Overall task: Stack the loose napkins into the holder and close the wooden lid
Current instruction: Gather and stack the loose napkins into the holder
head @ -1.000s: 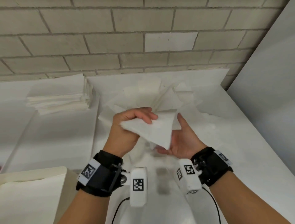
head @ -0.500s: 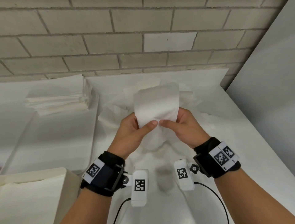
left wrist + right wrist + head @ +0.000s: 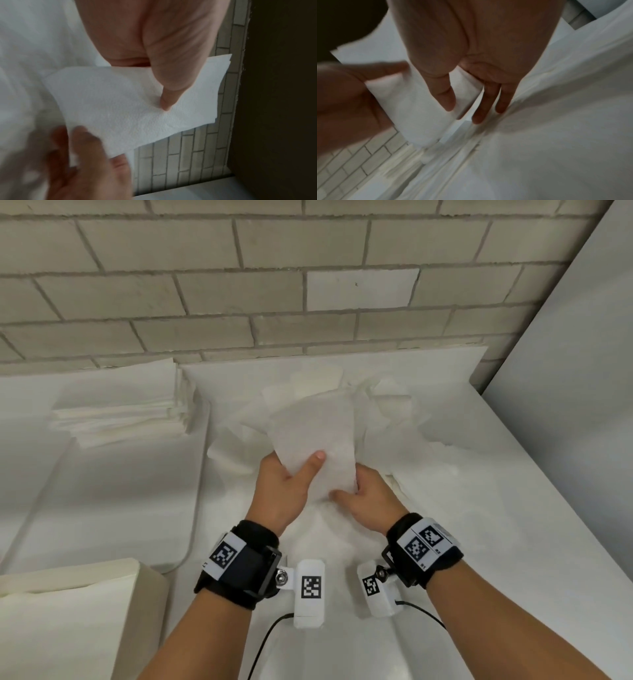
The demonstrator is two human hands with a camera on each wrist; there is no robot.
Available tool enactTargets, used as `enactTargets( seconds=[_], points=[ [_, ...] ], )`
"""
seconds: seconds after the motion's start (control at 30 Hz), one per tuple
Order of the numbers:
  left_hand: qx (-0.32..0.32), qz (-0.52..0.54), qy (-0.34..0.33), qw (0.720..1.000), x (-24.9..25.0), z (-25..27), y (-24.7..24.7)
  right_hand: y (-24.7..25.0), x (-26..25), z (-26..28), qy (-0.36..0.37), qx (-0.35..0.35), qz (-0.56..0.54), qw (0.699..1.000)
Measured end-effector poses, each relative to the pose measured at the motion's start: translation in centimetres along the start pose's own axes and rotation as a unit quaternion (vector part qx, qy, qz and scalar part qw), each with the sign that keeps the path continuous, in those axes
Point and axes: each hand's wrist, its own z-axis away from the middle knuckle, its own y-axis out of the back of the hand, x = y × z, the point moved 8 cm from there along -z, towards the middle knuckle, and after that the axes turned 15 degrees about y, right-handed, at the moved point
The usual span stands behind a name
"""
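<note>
Both hands hold one white napkin upright above the middle of the white table. My left hand grips its lower left part, the thumb pressed flat on the front and the fingers hidden behind. My right hand pinches the lower right edge between the thumb and the fingers. The napkin is textured and slightly curved. Behind it lies a loose heap of napkins. At the lower left stands a pale cream box; I cannot tell whether it is the holder.
A neat stack of folded napkins sits at the back left on a white board. A brick wall closes the back and a white panel the right. A black cable trails near my wrists.
The napkin went from a drooping sheet to an upright fold. Since half a second ago my left thumb slid up its front and my right hand shifted down to its lower right edge.
</note>
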Motion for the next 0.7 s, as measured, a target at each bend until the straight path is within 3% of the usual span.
enactTargets(
  seconds=[0.17,0.33,0.4,0.47,0.57,0.63,0.7],
  points=[
    [-0.011,0.023,-0.020,0.999,2.1,-0.3,0.2,0.3,-0.1,0.0,0.009,0.009,-0.014,1.000],
    [0.023,0.039,0.003,0.999,1.9,-0.7,0.9,0.1,1.3,0.7,-0.012,-0.027,0.029,0.999],
    [0.037,0.068,-0.018,0.997,3.1,-0.7,2.0,1.1,0.6,0.7,-0.020,0.019,-0.026,0.999],
    [0.052,0.072,-0.053,0.995,4.7,-0.7,3.3,2.8,-0.6,0.5,-0.019,0.106,-0.120,0.987],
    [0.040,0.039,-0.088,0.995,5.5,-0.7,4.0,6.3,-3.2,-0.1,0.052,0.204,-0.137,0.968],
    [0.030,-0.019,-0.082,0.996,4.1,-0.9,3.9,7.6,-4.0,-0.1,0.091,0.207,-0.089,0.970],
    [0.039,-0.098,-0.055,0.993,1.3,-1.1,3.9,7.6,-3.4,0.3,0.085,0.182,-0.033,0.979]
  ],
)
